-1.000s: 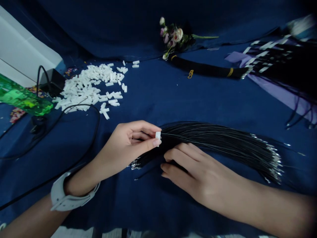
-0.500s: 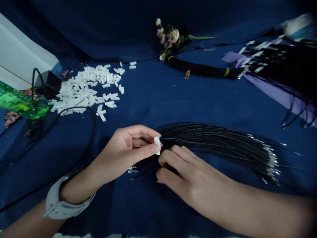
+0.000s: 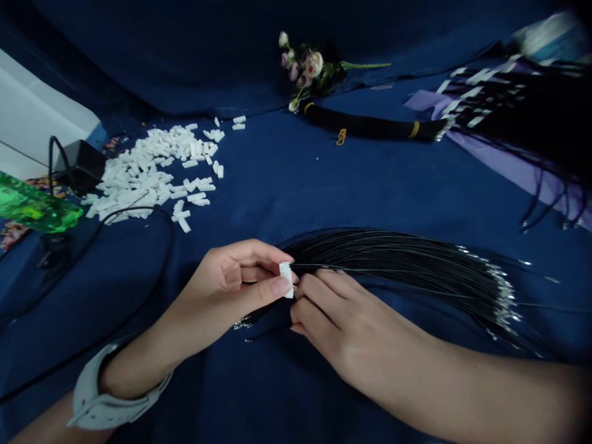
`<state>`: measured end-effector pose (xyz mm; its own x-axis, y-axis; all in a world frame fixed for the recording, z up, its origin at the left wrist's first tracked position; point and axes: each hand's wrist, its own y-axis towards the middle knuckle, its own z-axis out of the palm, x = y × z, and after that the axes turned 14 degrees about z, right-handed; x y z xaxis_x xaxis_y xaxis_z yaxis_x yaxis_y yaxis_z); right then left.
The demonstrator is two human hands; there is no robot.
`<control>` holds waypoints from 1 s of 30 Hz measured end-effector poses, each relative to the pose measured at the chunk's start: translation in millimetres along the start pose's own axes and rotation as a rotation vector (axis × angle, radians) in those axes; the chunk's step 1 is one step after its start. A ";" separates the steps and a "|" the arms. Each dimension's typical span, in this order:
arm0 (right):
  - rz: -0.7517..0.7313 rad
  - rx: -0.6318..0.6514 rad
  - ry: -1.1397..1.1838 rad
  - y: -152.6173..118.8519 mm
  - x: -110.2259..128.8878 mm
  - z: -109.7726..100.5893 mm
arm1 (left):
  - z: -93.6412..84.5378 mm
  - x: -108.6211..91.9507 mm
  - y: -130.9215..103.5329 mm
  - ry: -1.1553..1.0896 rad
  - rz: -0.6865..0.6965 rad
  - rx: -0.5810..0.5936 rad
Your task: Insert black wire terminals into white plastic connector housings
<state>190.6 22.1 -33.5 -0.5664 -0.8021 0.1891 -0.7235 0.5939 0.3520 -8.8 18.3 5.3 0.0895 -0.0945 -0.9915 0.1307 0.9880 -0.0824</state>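
Between the thumb and fingers of my left hand (image 3: 245,277) is a small white connector (image 3: 286,280), held nearly upright. Beside it, my right hand (image 3: 333,314) is closed, with its fingertips curled near the connector; a short black wire shows below them, and what they pinch is hidden. Behind both hands lies a long bundle of black wires (image 3: 388,256) with shiny metal tips at its right end. One wire runs from the bundle side up to the top of the connector.
A heap of white connectors (image 3: 139,172) lies at the left, near a green bottle (image 3: 37,203), a black box (image 3: 81,166) and a loose cable (image 3: 169,246). Behind are artificial flowers (image 3: 312,65), a tied black bundle (image 3: 365,124) and wires with white connectors on purple material (image 3: 522,166).
The whole view has shifted slightly. My right hand's fingers have closed more tightly, and its index finger and thumb are nearer together. The connector is still in my left hand, tilted slightly differently.
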 end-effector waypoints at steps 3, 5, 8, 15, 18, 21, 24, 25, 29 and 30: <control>-0.010 -0.039 -0.007 -0.1 0.8 -1.6 | -0.5 -0.3 -1.4 -0.006 -0.005 0.008; -0.016 -0.071 0.018 0.5 0.0 -4.5 | -1.3 -0.3 -2.8 0.000 0.003 0.010; -0.021 -0.075 0.058 2.7 -3.5 -10.5 | -2.4 -0.3 -3.9 0.019 0.016 0.006; 0.012 -0.063 0.092 3.2 -11.6 -14.3 | -1.3 -2.1 -2.4 0.076 -0.017 -0.027; 0.008 -0.062 0.044 2.4 -12.8 -13.9 | -0.7 -1.9 -2.4 0.100 -0.004 -0.034; 0.005 -0.062 0.012 3.3 -12.8 -16.4 | -1.1 -1.0 -3.0 0.134 0.008 -0.034; 0.008 -0.091 0.044 4.1 -12.4 -20.6 | -2.3 0.3 -3.4 0.152 0.015 -0.036; 0.006 -0.086 0.062 4.1 -12.5 -21.9 | -2.7 0.8 -3.4 0.153 0.020 -0.034; 0.030 -0.037 0.107 2.7 -13.8 -25.2 | -3.4 2.1 -2.9 0.154 0.031 -0.028; 0.041 -0.032 0.109 2.3 -14.2 -25.8 | -3.3 2.0 -2.7 0.158 0.030 -0.032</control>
<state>207.1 33.2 -11.7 -0.5474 -0.7806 0.3017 -0.6867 0.6250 0.3711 -12.2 15.8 3.3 -0.0633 -0.0466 -0.9969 0.0983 0.9938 -0.0527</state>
